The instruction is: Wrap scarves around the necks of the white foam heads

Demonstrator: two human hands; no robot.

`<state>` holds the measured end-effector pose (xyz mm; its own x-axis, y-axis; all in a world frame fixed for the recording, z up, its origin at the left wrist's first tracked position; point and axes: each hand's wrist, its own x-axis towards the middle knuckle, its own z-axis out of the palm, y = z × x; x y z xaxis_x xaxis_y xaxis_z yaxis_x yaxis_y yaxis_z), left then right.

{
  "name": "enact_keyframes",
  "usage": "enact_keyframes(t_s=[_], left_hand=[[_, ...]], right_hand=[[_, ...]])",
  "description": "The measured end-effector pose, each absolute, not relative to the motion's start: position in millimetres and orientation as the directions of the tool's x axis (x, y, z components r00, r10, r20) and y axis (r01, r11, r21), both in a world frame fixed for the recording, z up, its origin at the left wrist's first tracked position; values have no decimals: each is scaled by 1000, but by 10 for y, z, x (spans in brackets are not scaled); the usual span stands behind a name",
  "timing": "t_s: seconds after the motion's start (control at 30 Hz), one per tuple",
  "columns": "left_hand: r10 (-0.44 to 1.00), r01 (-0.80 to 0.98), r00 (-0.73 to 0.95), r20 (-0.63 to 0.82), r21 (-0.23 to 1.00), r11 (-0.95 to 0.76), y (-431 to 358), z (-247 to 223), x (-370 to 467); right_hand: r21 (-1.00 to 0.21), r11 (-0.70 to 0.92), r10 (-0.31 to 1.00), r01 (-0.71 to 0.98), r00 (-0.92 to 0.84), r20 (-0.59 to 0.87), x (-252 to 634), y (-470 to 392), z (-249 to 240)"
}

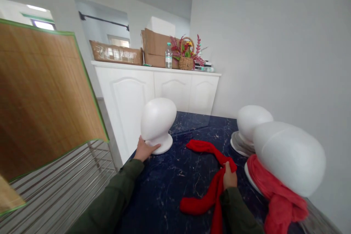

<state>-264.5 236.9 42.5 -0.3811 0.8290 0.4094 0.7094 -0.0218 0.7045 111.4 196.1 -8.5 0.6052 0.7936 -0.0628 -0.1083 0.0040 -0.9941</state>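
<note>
A white mannequin head [158, 119] stands on its round base near the far left edge of the dark blue marbled table [192, 126]. My left hand [145, 150] is at that base, its thumb over the rim and its fingers partly hidden behind it. My right hand [229, 176] is closed round a red scarf [204, 201], whose loose ends trail over the table. To the right stands a second white head [252, 119] with a grey cloth round its neck. Nearer, a third white head [290, 155] has a coral-red scarf [281, 199] wrapped round its neck.
Behind the table is a white cabinet [128, 91] bearing cardboard boxes [156, 49], a plastic bottle [168, 56] and a flower basket [186, 63]. A metal rack [74, 175] with a bamboo mat [46, 98] stands at the left. A wall borders the right side.
</note>
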Motion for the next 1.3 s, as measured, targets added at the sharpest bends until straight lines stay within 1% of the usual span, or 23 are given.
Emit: enact_keyframes(t_s=[0.07,0.13,0.23,0.3,0.37,0.47,0.5,0.57,0.63,0.7,0.77,0.83,0.9,1.0,1.07,1.13,1.2,1.3], left_hand=[[849,699,-318,422,709,-91,2547,391,-2662],[866,691,-312,391,719,-76,2659,377,-2646],[856,677,-361,370,735,-32,2655,394,-2542],[840,675,-399,367,737,-2,2504,419,-2401],[837,680,-402,371,734,1,2239,428,-2196],[874,674,-309,374,735,-76,1735,366,-1818],[885,654,-284,369,750,-102,1573,328,-1695],[891,591,-284,355,796,-129,1300,258,-1485],[880,541,-327,345,831,-125,1120,233,-1332],[871,536,-354,340,837,-108,1024,276,-1218],[872,568,-341,350,816,-105,977,355,-1111],[874,605,-307,376,786,-126,939,406,-992],[876,623,-285,390,769,-139,891,377,-858],[867,597,-327,377,793,-120,825,206,-669],[846,584,-365,389,803,-117,814,100,-588],[832,602,-367,416,788,-128,823,61,-558],[833,648,-320,452,746,-155,805,87,-570],[792,743,-288,539,647,-170,587,142,-597]], right_hand=[[-990,24,797,-141,600,-66,1067,1983,-105],[-982,30,803,-184,589,-86,1058,1996,-101],[-967,-4,821,-254,551,-148,1112,1980,-55],[-956,-52,834,-288,515,-200,1177,1943,-5],[-945,-107,847,-310,470,-250,1255,1882,55],[-930,-171,865,-326,402,-301,1412,1740,152],[-917,-201,875,-344,358,-326,1482,1676,181],[-857,-291,895,-425,196,-401,1653,1519,228],[-745,-402,889,-533,-31,-457,1853,1325,250],[-640,-471,869,-607,-197,-454,2045,1104,251],[-587,-494,861,-642,-270,-430,2195,879,250],[-567,-497,863,-656,-304,-404,2287,674,267],[-563,-502,863,-657,-331,-382,2337,502,310],[-574,-504,863,-645,-360,-354,2400,299,400],[-602,-494,869,-627,-364,-333,2461,183,455],[-657,-474,879,-587,-358,-314,2532,68,496],[-727,-471,874,-500,-373,-310,2598,-56,529],[-837,-463,860,-293,-376,-344,2661,-266,594]])
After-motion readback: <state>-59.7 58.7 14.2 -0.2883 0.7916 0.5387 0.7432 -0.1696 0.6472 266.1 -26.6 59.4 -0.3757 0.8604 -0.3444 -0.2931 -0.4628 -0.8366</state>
